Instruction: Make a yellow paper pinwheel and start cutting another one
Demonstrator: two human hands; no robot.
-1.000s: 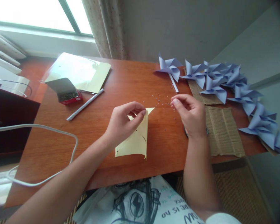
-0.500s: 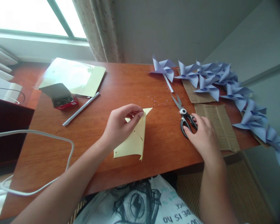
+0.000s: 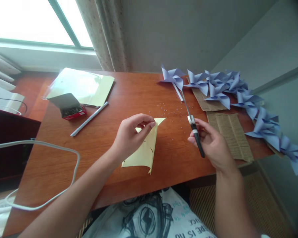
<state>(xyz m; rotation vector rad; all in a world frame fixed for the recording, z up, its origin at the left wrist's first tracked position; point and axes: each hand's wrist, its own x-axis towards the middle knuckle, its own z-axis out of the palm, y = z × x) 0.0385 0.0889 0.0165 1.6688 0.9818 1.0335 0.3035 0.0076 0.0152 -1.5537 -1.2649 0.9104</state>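
My left hand (image 3: 135,134) pinches the upper corner of a yellow paper sheet (image 3: 140,153) between thumb and fingers. The sheet has cut edges, small dark holes and a pointed flap sticking out past my fingertips. In my right hand (image 3: 211,142) is a pair of black-handled scissors (image 3: 195,132), turned on edge, its blades together and pointing away from me. The scissors are to the right of the sheet and apart from it. Beyond their tip lies a purple paper pinwheel (image 3: 173,76) on a white stick (image 3: 178,92).
More purple pinwheels (image 3: 218,96) line the right edge, partly over cardboard pieces (image 3: 229,135). At the left are an opened red box (image 3: 73,112) of small dark items, a rolled paper stick (image 3: 89,119), yellow sheets in clear plastic (image 3: 105,86) and a white cable (image 3: 75,165). Tiny bits dot the table.
My right hand has picked the scissors up from the table and turned them on edge. The left hand keeps its pinch on the yellow sheet. The view has shifted slightly.
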